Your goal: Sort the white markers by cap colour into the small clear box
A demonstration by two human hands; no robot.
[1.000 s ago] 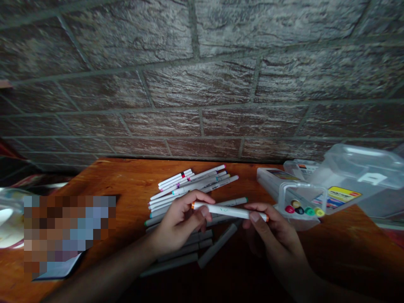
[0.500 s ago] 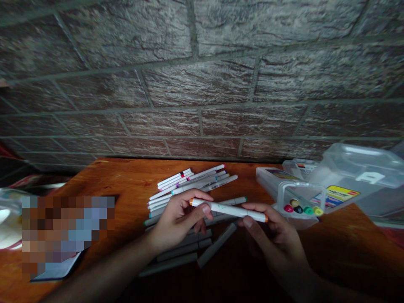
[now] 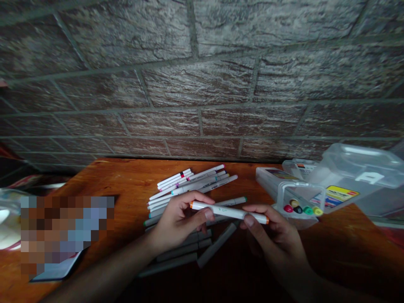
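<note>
Both my hands hold one white marker with orange ends [image 3: 229, 211] level above the wooden table [image 3: 126, 181]. My left hand [image 3: 181, 221] pinches its left part between thumb and fingers. My right hand [image 3: 271, 235] grips its right part, thumb on top. Under and behind my hands lies a loose pile of white markers [image 3: 192, 183] with coloured caps. Several grey markers [image 3: 189, 248] lie in shadow nearer to me.
An open clear plastic case [image 3: 315, 189] stands at the right with several markers upright in it, coloured caps [image 3: 301, 208] showing. A brick wall [image 3: 202, 84] runs behind the table. A blurred-out patch covers something flat at the left, beside a pale object.
The marker has turned a little in my fingers and my right thumb has shifted along it. Hands stay in nearly the same place.
</note>
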